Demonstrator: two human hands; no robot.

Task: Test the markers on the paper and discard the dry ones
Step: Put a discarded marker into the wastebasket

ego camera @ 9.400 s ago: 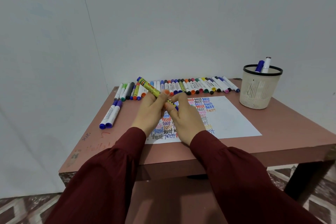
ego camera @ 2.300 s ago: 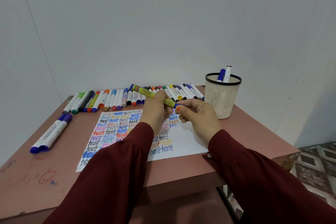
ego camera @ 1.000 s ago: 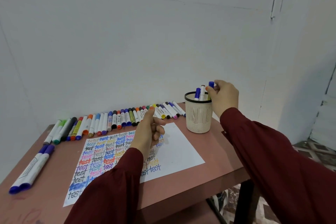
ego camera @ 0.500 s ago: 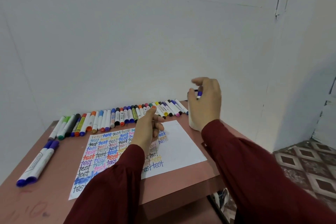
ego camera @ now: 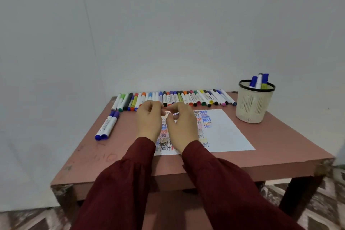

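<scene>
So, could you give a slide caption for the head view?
Left hand and right hand close together over paper; markers behind, cup at right.

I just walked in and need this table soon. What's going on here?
A person is testing markers. The left hand and right hand hover close together over the paper, partly filled with coloured "test" words; whether they hold anything is too blurred to tell. A row of markers lies along the table's back edge, two blue markers lie apart on the left, and three markers stand in the basket on the right.
</scene>
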